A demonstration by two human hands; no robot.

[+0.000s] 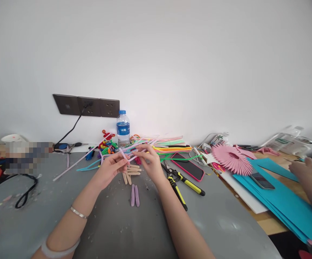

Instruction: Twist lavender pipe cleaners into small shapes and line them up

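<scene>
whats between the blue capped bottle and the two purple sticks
Tan sticks, lilac strips, the left hand and right hand, in the head view.

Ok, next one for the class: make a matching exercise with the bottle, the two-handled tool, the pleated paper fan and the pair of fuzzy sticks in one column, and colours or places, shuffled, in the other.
Column one
1. Bottle
2. Two-handled tool
3. Pleated paper fan
4. Pair of fuzzy sticks

Column two
A. Yellow and black grips
B. Purple
C. Upright near the wall
D. Pink

Right pairs: 1-C, 2-A, 3-D, 4-B
</scene>
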